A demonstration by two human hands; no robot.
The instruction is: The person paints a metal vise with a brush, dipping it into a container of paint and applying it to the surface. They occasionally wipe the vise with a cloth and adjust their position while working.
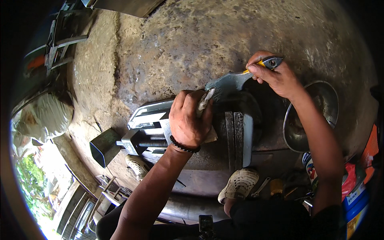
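Observation:
My right hand (pixel 276 76) is closed round the yellow and dark handle of a putty knife (pixel 230 85), whose flared blade is coated blue-grey and points left. My left hand (pixel 191 116), with a dark beaded bracelet at the wrist, grips a crumpled whitish rag (pixel 205 102) close to the blade's edge; I cannot tell whether they touch. Beneath the left hand lies a large grey machine vise (pixel 202 160) with a threaded screw (pixel 153 143) at its left and two upright jaw plates (pixel 234 134) at its right. My left hand and forearm hide part of it.
A metal basin (pixel 291 136) stands at right, partly behind my forearm. A dark angular metal piece (pixel 105 147) sits left of the vise. Near my shoe (pixel 239 185) lies a wrench (pixel 261 187). A white sack (pixel 44 118) is at far left, a blue container (pixel 356 204) at lower right.

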